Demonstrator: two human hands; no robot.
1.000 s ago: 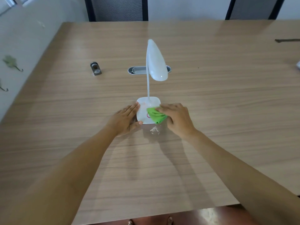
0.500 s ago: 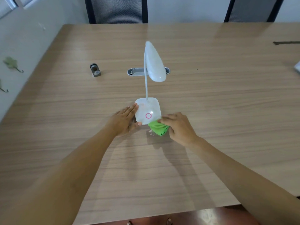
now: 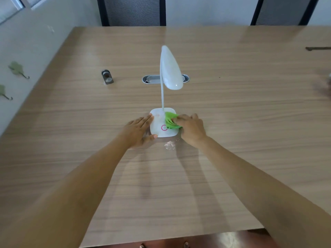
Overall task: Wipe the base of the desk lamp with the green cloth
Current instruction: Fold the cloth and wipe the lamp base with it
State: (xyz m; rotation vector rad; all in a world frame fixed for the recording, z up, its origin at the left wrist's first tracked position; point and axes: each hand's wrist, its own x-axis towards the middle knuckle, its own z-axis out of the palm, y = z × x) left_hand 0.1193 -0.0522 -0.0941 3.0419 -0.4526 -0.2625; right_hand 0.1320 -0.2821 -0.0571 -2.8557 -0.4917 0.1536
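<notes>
A white desk lamp (image 3: 170, 68) stands mid-table on a square white base (image 3: 157, 129) marked with a pink ring. My right hand (image 3: 192, 128) presses a bunched green cloth (image 3: 171, 120) onto the base's right half, just right of the thin neck; the cloth covers part of the ring. My left hand (image 3: 138, 130) lies flat against the base's left edge, its thumb at the front corner, fingers together, holding the base steady.
The wooden table (image 3: 250, 122) has a small grey metal piece (image 3: 107, 79) at the left and an oval cable port (image 3: 154, 79) behind the lamp. A dark flat object (image 3: 318, 48) lies far right. Two chair backs stand beyond the far edge.
My right hand has carried the green cloth from the table at the base's front right corner back up onto the base, beside the neck. The left hand has stayed put.
</notes>
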